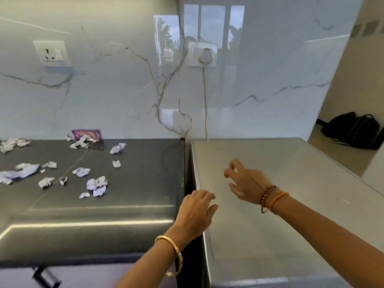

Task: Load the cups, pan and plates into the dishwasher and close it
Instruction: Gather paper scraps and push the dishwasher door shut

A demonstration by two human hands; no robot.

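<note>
both hands hover empty, fingers loosely spread: left hand (196,210) at the grey top's (291,183) left edge, right hand (245,181) mid-frame above it.

1. You face a wall (124,90); the counter (104,183) lies on your left, the dishwasher top (291,194) on your right, a narrow gap between them.
2. Paper scraps (96,185) lie scattered on the counter, with a wrapper (87,134) behind them against the wall.
3. Your left hand (195,213) is at the dishwasher top's left edge; your right hand (245,181) is above the top.
4. A plug (204,56) sits in the wall socket behind the dishwasher.
5. A bag (353,129) lies on the floor, far right.
</note>
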